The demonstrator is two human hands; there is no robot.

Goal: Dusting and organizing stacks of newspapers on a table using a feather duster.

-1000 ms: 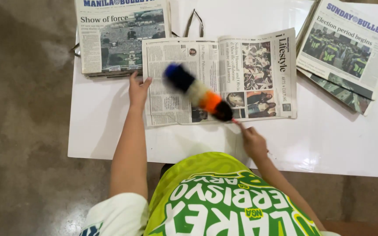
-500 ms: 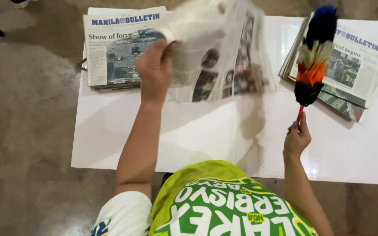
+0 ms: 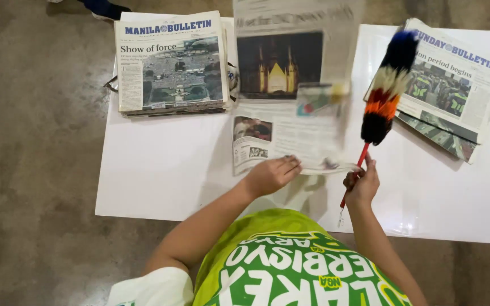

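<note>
Concrete floor surrounds a white worktop (image 3: 160, 170). At its twelve o'clock an open newspaper (image 3: 290, 113) lies blurred, its near edge under the left hand (image 3: 270, 174), fingers pressed together flat on it. Newspaper stacks sit at ten o'clock (image 3: 171, 62) and two o'clock (image 3: 455, 79). The right hand (image 3: 362, 184), fingers curled, grips a feather duster (image 3: 384, 90) upright.
</note>
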